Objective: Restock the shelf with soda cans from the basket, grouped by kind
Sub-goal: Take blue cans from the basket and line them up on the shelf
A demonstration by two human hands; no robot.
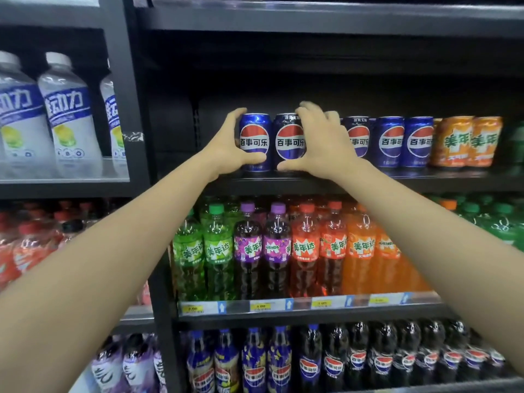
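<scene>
placing step: left hand (226, 143) grips a blue cola can (254, 141), right hand (320, 143) grips a black one (289, 143), both on the shelf (283, 181) (basket unseen). next, i'd judge: release, keeping kinds apart.

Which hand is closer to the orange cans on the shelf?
Right. The right hand grips a black can, nearer the orange cans; the left hand is farther left.

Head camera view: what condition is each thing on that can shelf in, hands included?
Left hand: grips the blue can, upright at the row's left end.
Right hand: grips the black can, upright beside the blue one.
Other cola cans: upright, in a row.
Orange cans: upright, grouped right of the colas.
Can shelf: bare at its left end.
</scene>
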